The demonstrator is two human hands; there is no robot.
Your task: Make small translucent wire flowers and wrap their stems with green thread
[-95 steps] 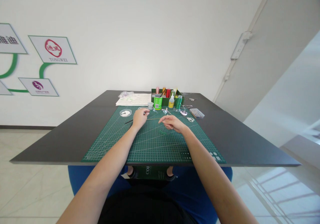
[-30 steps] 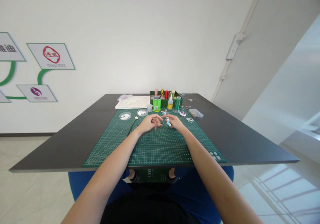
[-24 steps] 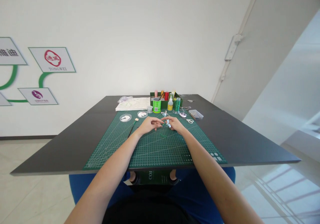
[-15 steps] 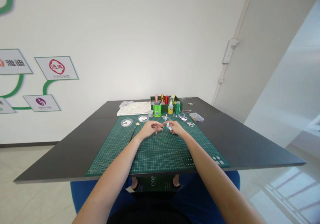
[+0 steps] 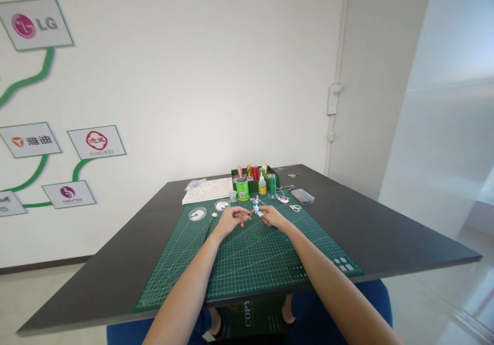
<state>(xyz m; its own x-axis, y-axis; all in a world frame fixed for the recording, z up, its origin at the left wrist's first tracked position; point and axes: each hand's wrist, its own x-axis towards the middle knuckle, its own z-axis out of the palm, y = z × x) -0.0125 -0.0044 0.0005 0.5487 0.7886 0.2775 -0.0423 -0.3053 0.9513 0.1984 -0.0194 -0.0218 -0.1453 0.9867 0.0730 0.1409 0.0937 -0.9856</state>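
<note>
Over the green cutting mat [image 5: 247, 268], a small light-blue artificial flower [image 5: 258, 211] with a short green stem sits between my two hands. My left hand [image 5: 232, 219] pinches at the green stem, thumb and forefinger together. From the other side, my right hand [image 5: 272, 217] has its fingertips closed at the blue petals. Fine detail at the fingertips is too small to make out. Left of my left hand lies a dark stick with a pale flower-like tip [image 5: 214, 215]. Another small bluish flower piece [image 5: 255, 200] rests just beyond my hands.
Behind stand a green tin [image 5: 243, 191], a glue bottle [image 5: 262, 185], a green thread spool [image 5: 272, 184] and a box of coloured spools [image 5: 275, 173]. Shallow dishes [image 5: 197, 214] lie left. Scissors [image 5: 295, 208] and a clear plastic case [image 5: 302, 197] are right; white textured sheets [image 5: 206, 189] lie back left.
The view has tilted up, so the table sits lower in the picture. The blue flower has turned slightly between my fingers; both hands keep their hold.
</note>
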